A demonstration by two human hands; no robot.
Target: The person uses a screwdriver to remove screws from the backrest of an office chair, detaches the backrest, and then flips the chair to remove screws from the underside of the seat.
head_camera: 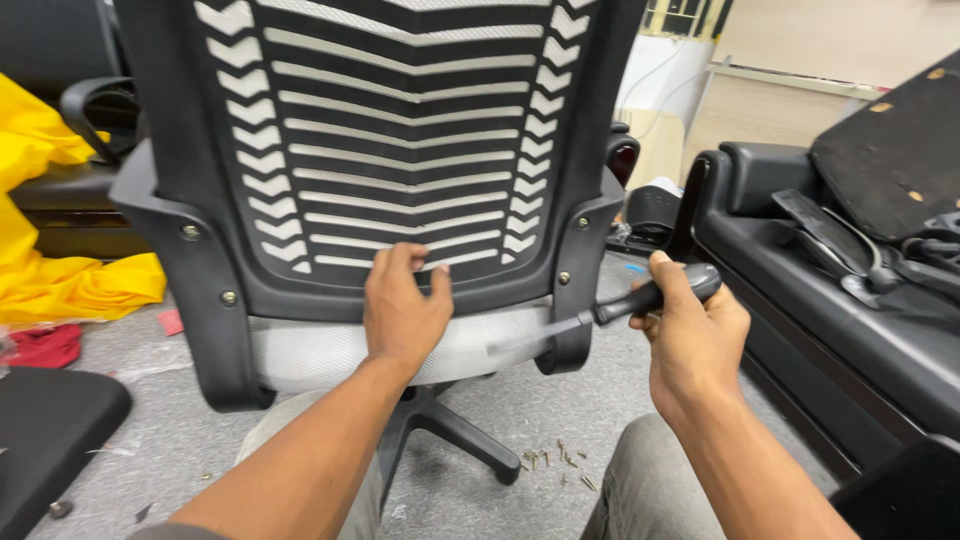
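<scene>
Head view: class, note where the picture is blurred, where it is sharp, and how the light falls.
Head view: the screwdriver shaft is motion-blurred in the right hand; the left hand and chair back are sharp; lighting is even and soft, with faint shadows on the floor and no strong glare.

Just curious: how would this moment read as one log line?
left hand: pressing on chair back | right hand: holding screwdriver, tip toward chair | floor: loose screws

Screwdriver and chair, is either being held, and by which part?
The right hand grips the screwdriver by its black handle. The left hand rests on the chair back.
</scene>
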